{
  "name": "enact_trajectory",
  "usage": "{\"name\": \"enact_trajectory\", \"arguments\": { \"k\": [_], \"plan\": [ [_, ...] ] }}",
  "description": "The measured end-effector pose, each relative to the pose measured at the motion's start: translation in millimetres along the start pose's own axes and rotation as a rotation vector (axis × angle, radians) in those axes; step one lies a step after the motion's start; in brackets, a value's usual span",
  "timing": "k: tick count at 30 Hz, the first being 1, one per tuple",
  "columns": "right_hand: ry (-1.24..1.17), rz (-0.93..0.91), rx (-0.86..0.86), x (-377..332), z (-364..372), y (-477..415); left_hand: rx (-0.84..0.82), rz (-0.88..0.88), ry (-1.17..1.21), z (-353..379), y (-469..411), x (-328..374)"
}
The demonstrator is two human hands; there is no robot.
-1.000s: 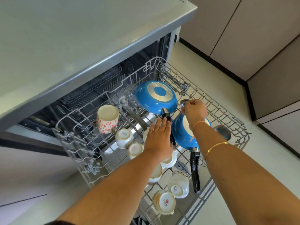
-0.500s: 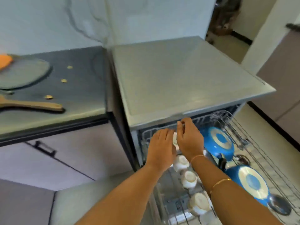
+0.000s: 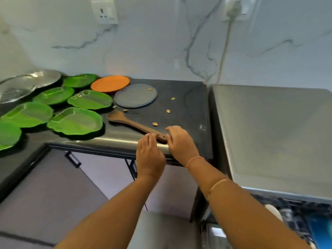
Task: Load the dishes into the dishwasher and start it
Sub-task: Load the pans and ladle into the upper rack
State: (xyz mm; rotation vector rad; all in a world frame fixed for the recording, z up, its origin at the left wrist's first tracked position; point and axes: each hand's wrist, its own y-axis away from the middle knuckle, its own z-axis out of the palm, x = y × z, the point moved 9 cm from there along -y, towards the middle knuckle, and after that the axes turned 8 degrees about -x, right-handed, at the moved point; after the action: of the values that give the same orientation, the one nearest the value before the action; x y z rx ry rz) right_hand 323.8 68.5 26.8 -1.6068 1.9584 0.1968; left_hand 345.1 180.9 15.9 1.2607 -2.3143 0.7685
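A wooden spoon (image 3: 133,124) lies on the dark counter (image 3: 188,97), its handle end at the front edge. My left hand (image 3: 150,155) and my right hand (image 3: 179,143) are on either side of that handle end, fingers loosely curved and fingertips touching it; neither is closed round it. Several green leaf-shaped plates (image 3: 75,121), an orange plate (image 3: 110,83), a grey plate (image 3: 135,95) and steel plates (image 3: 27,83) sit further left on the counter. The dishwasher's grey top (image 3: 269,132) is to the right. Its pulled-out rack (image 3: 296,221) shows blurred at bottom right with a blue pan (image 3: 321,229).
Small yellowish bits (image 3: 155,124) are scattered on the counter around the spoon. A marble wall with a socket (image 3: 105,11) and a plugged cable (image 3: 224,51) stands behind. Cabinet fronts with dark handles (image 3: 72,159) are below the counter.
My view has swung left from the dishwasher rack to the counter. Both hands have left the rack and moved to the wooden spoon's handle end.
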Motion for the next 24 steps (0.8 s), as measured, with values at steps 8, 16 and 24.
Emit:
{"name": "enact_trajectory", "arguments": {
  "k": [8,16,24],
  "plan": [
    [0.391,0.174,-0.171,-10,62,-37,0.01,-0.12,0.113,-18,-27,-54],
    [0.179,0.354,-0.227,42,27,10,-0.078,-0.483,0.437,32,-18,-31],
    [-0.26,0.355,0.069,94,-52,133,-0.04,-0.61,0.733,84,32,76]
  ]
}}
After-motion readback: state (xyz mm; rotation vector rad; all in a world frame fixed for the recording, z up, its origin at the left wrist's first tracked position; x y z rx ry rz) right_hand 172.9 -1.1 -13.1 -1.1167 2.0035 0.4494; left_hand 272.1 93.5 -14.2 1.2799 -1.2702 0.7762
